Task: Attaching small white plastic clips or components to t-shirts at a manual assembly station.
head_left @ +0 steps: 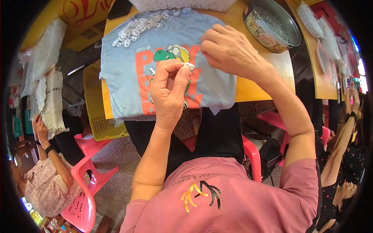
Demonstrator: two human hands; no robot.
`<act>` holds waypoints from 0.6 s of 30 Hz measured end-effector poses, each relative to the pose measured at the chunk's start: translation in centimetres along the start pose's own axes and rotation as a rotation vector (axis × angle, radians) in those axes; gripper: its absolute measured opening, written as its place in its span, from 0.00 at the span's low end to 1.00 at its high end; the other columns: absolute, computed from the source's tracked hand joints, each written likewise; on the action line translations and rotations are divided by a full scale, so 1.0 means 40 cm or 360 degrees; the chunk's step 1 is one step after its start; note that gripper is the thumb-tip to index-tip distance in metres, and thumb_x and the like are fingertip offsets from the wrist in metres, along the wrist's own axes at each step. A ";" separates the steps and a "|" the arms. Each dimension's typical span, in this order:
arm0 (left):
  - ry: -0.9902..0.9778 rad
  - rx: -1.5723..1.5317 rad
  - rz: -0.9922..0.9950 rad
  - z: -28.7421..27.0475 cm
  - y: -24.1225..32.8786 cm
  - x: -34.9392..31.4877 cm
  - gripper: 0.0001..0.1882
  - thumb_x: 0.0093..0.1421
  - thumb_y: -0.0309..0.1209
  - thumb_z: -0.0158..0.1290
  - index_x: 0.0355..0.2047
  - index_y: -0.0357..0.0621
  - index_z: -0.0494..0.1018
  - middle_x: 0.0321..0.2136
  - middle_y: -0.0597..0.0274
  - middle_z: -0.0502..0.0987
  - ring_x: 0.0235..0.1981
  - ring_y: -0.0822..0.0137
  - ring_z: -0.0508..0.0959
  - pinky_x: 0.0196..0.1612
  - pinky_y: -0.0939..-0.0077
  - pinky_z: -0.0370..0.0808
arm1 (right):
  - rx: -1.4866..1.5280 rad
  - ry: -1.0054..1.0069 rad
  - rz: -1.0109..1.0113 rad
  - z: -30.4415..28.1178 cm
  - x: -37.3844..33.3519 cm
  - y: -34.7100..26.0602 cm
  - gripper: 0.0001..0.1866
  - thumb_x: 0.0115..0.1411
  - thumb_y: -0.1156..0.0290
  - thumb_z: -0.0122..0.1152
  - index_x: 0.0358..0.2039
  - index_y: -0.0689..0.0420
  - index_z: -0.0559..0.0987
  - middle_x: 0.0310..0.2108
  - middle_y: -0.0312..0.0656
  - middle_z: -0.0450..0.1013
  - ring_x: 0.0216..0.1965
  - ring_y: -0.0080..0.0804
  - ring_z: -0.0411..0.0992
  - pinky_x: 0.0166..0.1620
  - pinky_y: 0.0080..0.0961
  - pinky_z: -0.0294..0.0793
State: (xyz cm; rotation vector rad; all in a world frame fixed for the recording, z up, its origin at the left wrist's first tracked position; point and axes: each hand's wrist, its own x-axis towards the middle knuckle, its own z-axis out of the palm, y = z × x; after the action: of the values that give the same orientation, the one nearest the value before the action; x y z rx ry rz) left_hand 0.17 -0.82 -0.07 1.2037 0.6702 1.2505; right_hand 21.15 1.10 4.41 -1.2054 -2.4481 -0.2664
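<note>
A light blue T-shirt [120, 68] with red lettering and a green dinosaur print lies spread over the yellow table in front of me. Above the print, my left hand [169, 87] pinches a small white plastic piece [189, 66] between thumb and forefinger. My right hand [231, 50] is to the right and a little farther away, over the shirt, with its fingers curled together. Whatever those fingertips hold, if anything, is hidden. Several similar white plastic pieces [136, 29] are heaped on the shirt's far left part.
A round printed tin [268, 35] with clear, shiny contents stands at the far right of the table [285, 75]. White bubbly material [182, 4] sits at the far edge. A yellow crate [99, 97] is left of the table. People sit at both sides, near pink chairs [83, 194].
</note>
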 end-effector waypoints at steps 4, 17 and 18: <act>-0.0008 -0.0062 -0.0082 -0.002 0.004 -0.003 0.02 0.65 0.23 0.52 0.38 0.37 0.72 0.34 0.67 0.75 0.33 0.79 0.74 0.38 0.84 0.72 | 0.0413 0.0123 0.0368 -0.037 -0.020 -0.040 0.07 0.50 0.78 0.64 0.30 0.60 0.76 0.29 0.38 0.73 0.31 0.33 0.73 0.37 0.28 0.74; -0.0053 -0.0150 -0.0125 0.010 0.011 -0.001 0.07 0.67 0.24 0.50 0.42 0.34 0.71 0.44 0.53 0.79 0.39 0.70 0.80 0.44 0.78 0.78 | 0.1282 0.0288 0.1062 0.014 -0.026 -0.141 0.05 0.57 0.79 0.61 0.34 0.64 0.77 0.29 0.35 0.75 0.32 0.18 0.73 0.38 0.19 0.74; -0.0058 -0.0153 -0.0116 0.011 0.011 -0.001 0.07 0.67 0.24 0.50 0.42 0.34 0.71 0.43 0.54 0.79 0.39 0.71 0.80 0.43 0.79 0.78 | 0.1260 0.0333 0.1060 0.013 -0.024 -0.145 0.05 0.57 0.79 0.61 0.35 0.64 0.77 0.30 0.35 0.76 0.33 0.18 0.73 0.39 0.19 0.75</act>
State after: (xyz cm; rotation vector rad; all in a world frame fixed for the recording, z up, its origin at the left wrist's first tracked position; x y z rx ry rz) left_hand 0.42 -1.06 0.45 1.1107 0.6152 1.1846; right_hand 16.95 -2.95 3.54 -1.3982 -1.5694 0.6630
